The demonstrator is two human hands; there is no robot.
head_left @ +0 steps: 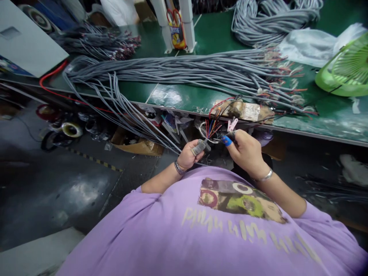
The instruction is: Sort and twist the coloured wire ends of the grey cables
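My left hand (pixel 190 154) is closed around a grey cable (pixel 206 145), its thumb wrapped in a grey covering. From the cable's end, thin red, orange, blue and white wires (pixel 211 130) fan out upward. Just to the right, my right hand (pixel 247 153) is pinched closed, with a blue cover (pixel 226 140) on its thumb. Something dark and slim shows at those fingertips, too small to make out. Beyond the hands, a pink clip (pixel 232 125) sits by the table edge, beside a taped block (pixel 250 110) with red and black leads.
A long bundle of grey cables (pixel 172 69) lies along the green table (pixel 212 40), some strands hanging over its front edge. Coiled cable (pixel 273 23) and a green fan (pixel 345 71) stand at the right. An open cardboard box (pixel 138 143) is below the table.
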